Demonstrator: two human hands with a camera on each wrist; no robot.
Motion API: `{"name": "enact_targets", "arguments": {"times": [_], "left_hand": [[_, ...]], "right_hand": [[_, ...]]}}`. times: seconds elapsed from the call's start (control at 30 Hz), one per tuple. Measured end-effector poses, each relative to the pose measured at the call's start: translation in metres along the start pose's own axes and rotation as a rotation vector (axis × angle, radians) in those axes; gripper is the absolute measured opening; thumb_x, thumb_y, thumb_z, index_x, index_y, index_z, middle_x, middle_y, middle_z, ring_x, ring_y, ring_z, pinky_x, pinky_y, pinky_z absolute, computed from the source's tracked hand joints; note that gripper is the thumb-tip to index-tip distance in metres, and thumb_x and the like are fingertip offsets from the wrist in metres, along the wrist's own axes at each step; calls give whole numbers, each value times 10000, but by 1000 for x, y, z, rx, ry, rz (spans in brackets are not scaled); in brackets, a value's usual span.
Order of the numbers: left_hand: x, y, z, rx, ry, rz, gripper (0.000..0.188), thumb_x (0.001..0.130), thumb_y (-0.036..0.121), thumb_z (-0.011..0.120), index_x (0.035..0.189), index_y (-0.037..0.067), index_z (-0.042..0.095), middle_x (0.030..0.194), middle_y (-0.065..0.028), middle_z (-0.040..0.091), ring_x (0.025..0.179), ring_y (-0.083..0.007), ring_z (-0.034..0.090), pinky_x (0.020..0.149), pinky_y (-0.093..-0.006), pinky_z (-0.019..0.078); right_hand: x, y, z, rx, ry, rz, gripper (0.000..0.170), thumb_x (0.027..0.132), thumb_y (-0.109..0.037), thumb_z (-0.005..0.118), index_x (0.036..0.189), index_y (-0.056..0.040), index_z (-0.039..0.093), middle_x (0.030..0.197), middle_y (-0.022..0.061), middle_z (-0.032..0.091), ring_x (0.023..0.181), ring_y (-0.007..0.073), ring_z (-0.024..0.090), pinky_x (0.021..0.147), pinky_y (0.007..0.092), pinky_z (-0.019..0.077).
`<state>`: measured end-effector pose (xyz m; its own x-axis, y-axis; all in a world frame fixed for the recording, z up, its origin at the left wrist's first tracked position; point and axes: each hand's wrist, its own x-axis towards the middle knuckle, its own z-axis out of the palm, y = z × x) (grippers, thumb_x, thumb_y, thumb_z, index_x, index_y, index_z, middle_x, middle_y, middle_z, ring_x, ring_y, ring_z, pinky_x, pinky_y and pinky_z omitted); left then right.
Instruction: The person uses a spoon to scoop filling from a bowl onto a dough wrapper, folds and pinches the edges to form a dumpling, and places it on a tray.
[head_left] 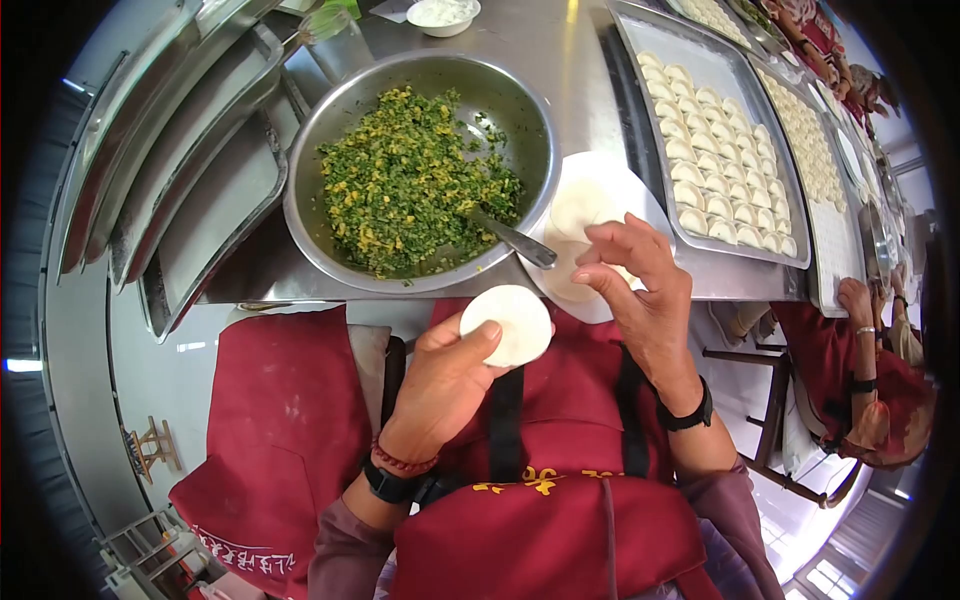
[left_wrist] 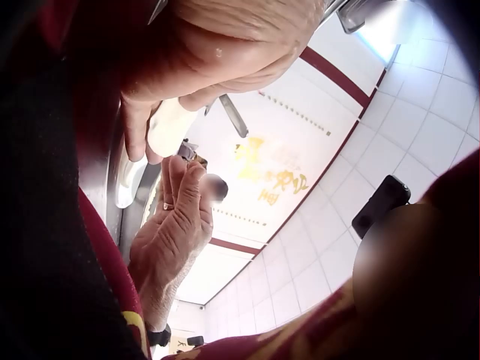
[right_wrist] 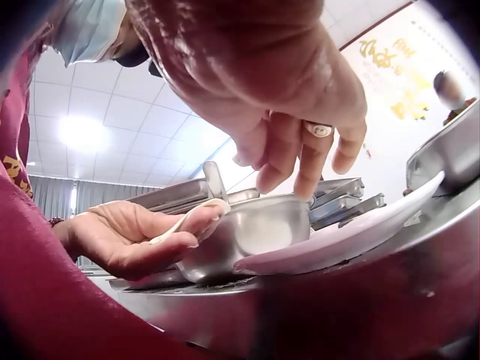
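Observation:
A round white dumpling wrapper [head_left: 518, 328] lies across the fingers of my left hand [head_left: 435, 385], with the thumb pressing on its face. My right hand [head_left: 650, 305] hovers over the near side of a white plate [head_left: 640, 205], its fingers loosely bent and nothing between them. More wrappers [head_left: 580, 208] lie on that plate. Left of it stands a large steel bowl [head_left: 540, 130] of chopped green and yellow filling [head_left: 400, 190]. A metal spoon [head_left: 520, 242] leans in the filling, its handle over the bowl's near rim. In the right wrist view the held wrapper [right_wrist: 187, 220] appears edge-on.
A metal tray [head_left: 640, 30] with rows of folded dumplings [head_left: 715, 160] sits to the right. Empty trays [head_left: 215, 215] lean at the left. A small white bowl of flour [head_left: 443, 14] stands at the back. Another person's hand [head_left: 856, 300] shows at far right.

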<state>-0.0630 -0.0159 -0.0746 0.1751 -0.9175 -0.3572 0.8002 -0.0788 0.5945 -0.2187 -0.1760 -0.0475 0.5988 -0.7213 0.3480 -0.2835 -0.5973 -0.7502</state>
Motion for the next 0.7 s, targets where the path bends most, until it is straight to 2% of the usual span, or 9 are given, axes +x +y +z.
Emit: {"name": "enact_targets", "arguments": {"times": [0.1,0.13,0.2,0.37,0.5,0.6,0.7], "left_hand": [[-17,17,1,-40,44,9,374,997,170,574,1309,-29,517,1252,-218,613,1187,-432,590,1012,-559,492],[-22,22,-1,-56,38,14,373,993,174,582,1300,-31,523,1245,-217,618,1178,-432,596,998,-557,504],[-29,33,-3,-110,31,37,345,995,131,566,1271,-73,537,1229,-211,623,1122,-431,628,982,-556,523],[-41,55,-10,-102,105,109,364,990,170,579,1259,-72,535,1228,-234,619,1147,-463,605,981,-565,520],[-47,65,-4,-219,176,159,371,1006,181,541,1288,-60,510,1230,-242,612,1180,-468,580,1023,-593,473],[-50,65,-9,-274,163,206,381,1012,187,526,1303,-57,494,1246,-249,601,1212,-467,555,1062,-614,425],[-53,65,-17,-276,165,246,387,1014,189,519,1306,-65,488,1257,-258,593,1228,-466,543,1082,-620,402]], "right_hand": [[20,-8,9,-228,43,-241,348,767,-171,804,1079,-90,672,970,48,725,1111,255,643,1095,462,363],[25,-14,11,-239,61,-306,380,731,-167,818,1068,-77,666,1042,66,714,1217,281,583,1088,469,361],[34,-14,15,-282,1,-364,388,720,-169,824,1063,-80,665,1052,59,710,1229,289,578,1083,470,366],[49,-11,29,-212,-146,-498,313,726,-160,813,1001,-92,678,1039,38,705,1239,290,573,1054,464,408],[59,-15,33,-220,-205,-585,222,786,-202,791,960,-108,689,934,29,715,1114,266,649,1051,454,437],[69,-17,27,-167,-195,-549,148,850,-214,750,937,-101,711,886,41,721,1029,253,683,1052,452,442],[80,-17,18,-10,-105,-281,144,897,-205,707,933,-68,732,862,79,725,953,273,691,976,417,488]]}}
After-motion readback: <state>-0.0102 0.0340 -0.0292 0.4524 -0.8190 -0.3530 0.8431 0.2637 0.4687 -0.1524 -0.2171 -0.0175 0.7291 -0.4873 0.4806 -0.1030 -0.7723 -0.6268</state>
